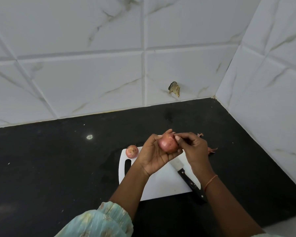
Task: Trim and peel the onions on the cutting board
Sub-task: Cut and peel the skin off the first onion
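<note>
My left hand [152, 154] cups a pinkish-red onion [167, 144] above the white cutting board [162, 182]. My right hand [191, 147] is at the onion's top right, with thumb and fingertips pinching its skin. A second onion [132, 151] sits at the board's far left corner, half on the board. A knife with a black riveted handle [190, 181] lies on the board's right side, its blade tip hidden under my hands.
Bits of onion peel [212, 150] lie on the black countertop [50, 168] just right of the board. White tiled walls [109, 65] close the back and right side, meeting at a corner. The counter spreads wide to the left.
</note>
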Available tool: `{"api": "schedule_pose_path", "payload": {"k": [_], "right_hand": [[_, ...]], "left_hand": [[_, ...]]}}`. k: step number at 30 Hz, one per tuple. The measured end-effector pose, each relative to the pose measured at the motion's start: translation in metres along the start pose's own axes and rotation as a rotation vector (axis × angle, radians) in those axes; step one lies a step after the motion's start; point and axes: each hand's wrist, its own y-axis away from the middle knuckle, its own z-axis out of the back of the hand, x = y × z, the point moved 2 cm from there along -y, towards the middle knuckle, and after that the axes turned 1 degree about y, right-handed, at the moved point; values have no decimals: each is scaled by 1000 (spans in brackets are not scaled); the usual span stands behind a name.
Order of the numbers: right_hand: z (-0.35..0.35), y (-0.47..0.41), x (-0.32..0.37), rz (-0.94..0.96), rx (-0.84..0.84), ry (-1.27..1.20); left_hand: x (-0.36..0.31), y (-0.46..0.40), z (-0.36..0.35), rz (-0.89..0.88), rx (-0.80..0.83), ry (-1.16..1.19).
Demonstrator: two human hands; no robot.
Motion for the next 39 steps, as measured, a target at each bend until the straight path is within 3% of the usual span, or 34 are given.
{"api": "schedule_pose_path", "payload": {"k": [6, 13, 17, 23, 27, 31, 34, 35, 37, 39], "right_hand": [[-2, 3, 4, -67, -153, -68], [-11, 5, 1, -92, 127, 223], [-3, 1, 4, -143, 64, -48], [15, -8, -8, -232, -190, -249], [41, -13, -23, -382, -367, -113], [54, -14, -41, -530, -125, 223], [50, -15, -46, -367, 61, 728], [46, -14, -43, -249, 40, 733], [34, -10, -24, -22, 62, 488], [21, -5, 0, 142, 209, 326]], "left_hand": [[5, 2, -4, 19, -64, -20], [16, 2, -6, -8, -133, -149], [14, 1, -5, -8, -154, -56], [13, -4, -8, 29, -202, 103], [11, -1, -7, 21, -210, 253], [9, 1, -5, -3, -185, 230], [9, 2, -6, -25, -169, 171], [10, 2, -6, -23, -168, 127], [10, 2, -7, -1, -188, -6], [10, 3, -9, 10, -216, -163]]}}
